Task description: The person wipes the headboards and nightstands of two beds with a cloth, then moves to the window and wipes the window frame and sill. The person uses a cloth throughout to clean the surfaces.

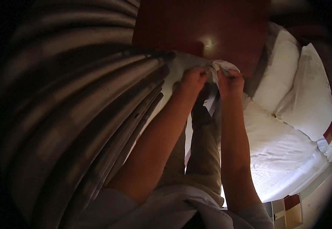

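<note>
A crumpled white cloth (220, 64) hangs between my two hands, at the near edge of a dark red wooden bedside table (177, 25). My right hand (231, 83) grips the bunched cloth from the right, its fingers curled into the folds. On the other side, the fingers of my left hand (194, 76) are closed at the cloth's left end. Both arms stretch forward, and the hands are close together above the floor. Parts of the cloth are hidden behind my fingers, and the left fingertips are blurred.
Long brown curtains (77, 91) hang in deep folds along the left. On the right is a bed with a white sheet (280, 143) and white pillows (306, 94). A pale floor (180, 63) shows between curtain and table. Light reflects off the tabletop.
</note>
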`<action>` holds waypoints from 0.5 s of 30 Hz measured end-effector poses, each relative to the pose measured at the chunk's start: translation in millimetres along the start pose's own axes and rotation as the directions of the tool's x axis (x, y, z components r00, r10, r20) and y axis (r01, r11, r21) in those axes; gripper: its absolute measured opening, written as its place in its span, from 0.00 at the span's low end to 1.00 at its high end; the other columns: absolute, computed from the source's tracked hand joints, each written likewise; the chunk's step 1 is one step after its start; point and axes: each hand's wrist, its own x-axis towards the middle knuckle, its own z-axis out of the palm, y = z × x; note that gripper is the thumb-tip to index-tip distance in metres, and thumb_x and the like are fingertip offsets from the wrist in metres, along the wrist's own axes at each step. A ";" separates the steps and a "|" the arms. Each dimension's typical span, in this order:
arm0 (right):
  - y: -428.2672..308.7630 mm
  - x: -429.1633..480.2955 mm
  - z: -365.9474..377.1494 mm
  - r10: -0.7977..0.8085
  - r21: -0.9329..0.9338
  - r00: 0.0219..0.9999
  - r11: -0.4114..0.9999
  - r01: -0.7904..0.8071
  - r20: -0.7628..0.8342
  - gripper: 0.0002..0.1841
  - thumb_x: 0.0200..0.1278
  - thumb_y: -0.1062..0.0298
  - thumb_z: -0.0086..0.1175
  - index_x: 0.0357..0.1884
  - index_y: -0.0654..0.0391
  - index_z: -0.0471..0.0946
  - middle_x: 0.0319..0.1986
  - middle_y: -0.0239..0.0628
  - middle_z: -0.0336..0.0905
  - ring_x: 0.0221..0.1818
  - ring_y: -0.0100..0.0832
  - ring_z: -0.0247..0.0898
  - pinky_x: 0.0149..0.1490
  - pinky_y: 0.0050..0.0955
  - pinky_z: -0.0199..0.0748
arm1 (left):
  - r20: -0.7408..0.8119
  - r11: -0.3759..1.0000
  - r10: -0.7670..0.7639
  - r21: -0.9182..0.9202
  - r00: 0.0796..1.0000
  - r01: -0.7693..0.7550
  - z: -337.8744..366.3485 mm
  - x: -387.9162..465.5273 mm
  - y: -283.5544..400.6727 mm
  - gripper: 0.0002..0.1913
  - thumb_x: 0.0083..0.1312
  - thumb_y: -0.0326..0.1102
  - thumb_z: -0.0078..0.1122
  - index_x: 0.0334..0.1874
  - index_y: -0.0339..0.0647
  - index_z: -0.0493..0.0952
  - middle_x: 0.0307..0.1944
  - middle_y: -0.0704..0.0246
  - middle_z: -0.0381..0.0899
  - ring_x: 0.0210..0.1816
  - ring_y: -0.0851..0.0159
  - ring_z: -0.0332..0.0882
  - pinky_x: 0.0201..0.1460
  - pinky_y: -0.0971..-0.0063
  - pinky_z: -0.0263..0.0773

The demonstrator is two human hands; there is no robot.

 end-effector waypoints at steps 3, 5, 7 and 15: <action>53.2 19.5 22.2 0.002 0.020 0.994 1.000 0.000 -0.107 0.14 0.65 0.82 0.50 0.52 0.64 0.75 0.52 0.44 0.75 0.55 0.43 0.74 0.62 0.42 0.76 | -0.208 0.976 0.020 0.218 0.978 0.026 -63.5 22.1 31.4 0.14 0.75 0.37 0.61 0.56 0.38 0.82 0.53 0.59 0.84 0.54 0.57 0.83 0.57 0.58 0.83; 90.1 31.9 27.6 0.039 0.042 0.998 0.998 -0.037 -0.058 0.10 0.64 0.84 0.50 0.46 0.64 0.76 0.48 0.44 0.75 0.52 0.43 0.74 0.57 0.40 0.77 | -0.313 0.961 0.005 0.264 0.950 0.083 -100.7 34.8 50.6 0.15 0.75 0.40 0.61 0.57 0.38 0.82 0.54 0.58 0.85 0.55 0.56 0.83 0.58 0.56 0.82; 129.0 47.9 35.3 0.101 0.041 0.995 0.994 -0.101 0.002 0.09 0.64 0.83 0.51 0.44 0.63 0.77 0.44 0.43 0.77 0.48 0.43 0.76 0.52 0.39 0.79 | -0.402 0.976 -0.142 0.098 0.905 0.197 -126.5 47.4 60.5 0.17 0.76 0.42 0.61 0.57 0.37 0.82 0.55 0.57 0.85 0.56 0.55 0.84 0.59 0.55 0.82; 276.7 74.4 85.5 0.373 -0.373 0.877 0.893 -0.251 0.302 0.13 0.79 0.71 0.50 0.59 0.62 0.78 0.46 0.42 0.78 0.48 0.34 0.76 0.53 0.30 0.84 | -0.149 0.655 -0.426 -0.731 0.892 0.191 -209.0 70.5 79.8 0.21 0.76 0.31 0.50 0.69 0.33 0.70 0.68 0.49 0.74 0.68 0.46 0.74 0.70 0.44 0.76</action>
